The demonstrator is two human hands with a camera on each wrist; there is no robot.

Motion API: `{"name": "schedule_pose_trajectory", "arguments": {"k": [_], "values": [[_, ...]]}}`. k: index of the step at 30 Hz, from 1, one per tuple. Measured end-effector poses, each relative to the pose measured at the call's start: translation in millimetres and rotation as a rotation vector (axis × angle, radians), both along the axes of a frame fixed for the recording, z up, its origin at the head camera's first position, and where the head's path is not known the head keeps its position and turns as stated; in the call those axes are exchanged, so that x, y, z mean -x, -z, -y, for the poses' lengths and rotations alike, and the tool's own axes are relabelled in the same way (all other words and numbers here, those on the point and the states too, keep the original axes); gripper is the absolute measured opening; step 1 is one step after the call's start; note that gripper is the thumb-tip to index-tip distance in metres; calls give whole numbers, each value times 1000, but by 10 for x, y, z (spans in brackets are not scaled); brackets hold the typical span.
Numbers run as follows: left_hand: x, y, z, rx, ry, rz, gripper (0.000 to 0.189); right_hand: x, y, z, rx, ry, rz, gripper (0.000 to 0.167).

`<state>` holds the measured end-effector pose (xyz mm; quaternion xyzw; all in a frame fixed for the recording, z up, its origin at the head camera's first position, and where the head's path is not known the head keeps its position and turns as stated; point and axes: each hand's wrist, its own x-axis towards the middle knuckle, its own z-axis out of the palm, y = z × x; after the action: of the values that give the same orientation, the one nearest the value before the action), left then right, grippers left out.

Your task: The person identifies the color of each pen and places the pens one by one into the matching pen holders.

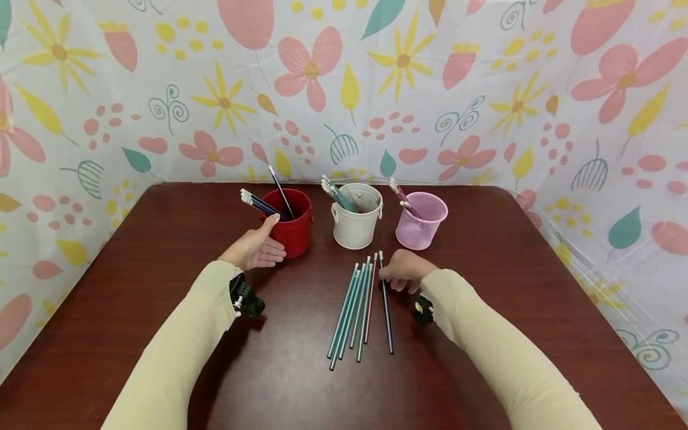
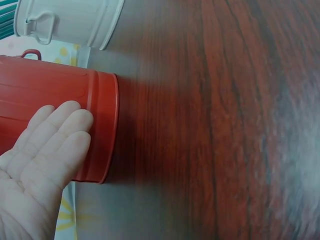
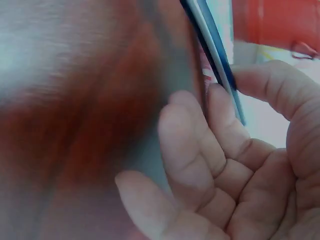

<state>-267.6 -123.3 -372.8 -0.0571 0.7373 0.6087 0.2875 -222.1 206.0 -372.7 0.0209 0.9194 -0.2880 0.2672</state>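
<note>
The fingers of the right hand (image 1: 404, 270) pinch a dark blue pencil (image 1: 386, 310) near its eraser end, thumb against forefinger, the others loosely bent; the pencil slants over the middle of the counter (image 1: 290, 370), eraser toward the far edge, and whether its lower end touches the wood I cannot tell. The left hand (image 1: 259, 246) is unclenched, its straight fingers laid along the side of the red bucket (image 1: 294, 239) and its thumb up by the rim. Just left of the pinched pencil lie a red pencil (image 1: 371, 299) and, beside it, a loose fan of green pencils (image 1: 344, 312), at least 5, erasers also toward the far edge. Beyond them 3 containers stand in a row near that edge. The red bucket, leftmost, has a bundle of dark blue pencils (image 1: 263, 205) leaning out toward the left edge, plus 1 standing apart from it, more upright. The white bucket (image 1: 355, 230), in the middle, holds green pencils leaning left against its rim. The pink mesh cup (image 1: 416, 232), nearest the right edge, contains a few red pencils, likewise leaning left. Patterned cloth (image 1: 344, 89) hangs behind the far edge.
</note>
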Motion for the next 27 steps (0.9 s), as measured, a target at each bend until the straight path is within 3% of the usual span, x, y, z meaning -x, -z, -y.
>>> {"name": "schedule_pose_trajectory", "arguments": {"k": [5, 10, 15, 19, 27], "values": [[16, -10, -60, 9, 13, -9, 88, 32, -125, -110, 114, 69, -26, 15], [15, -5, -30, 28, 1, -7, 87, 75, -164, -101, 314, 12, -28, 9], [5, -4, 35, 41, -4, -13, 88, 127, -205, -11, 503, 0, -102, 31], [-1, 1, 60, 37, -6, -13, 89, 146, -282, 46, 564, 12, -164, 40], [17, 2, 31, 34, -18, -10, 87, 153, -479, 138, 615, -32, -199, 46]]}}
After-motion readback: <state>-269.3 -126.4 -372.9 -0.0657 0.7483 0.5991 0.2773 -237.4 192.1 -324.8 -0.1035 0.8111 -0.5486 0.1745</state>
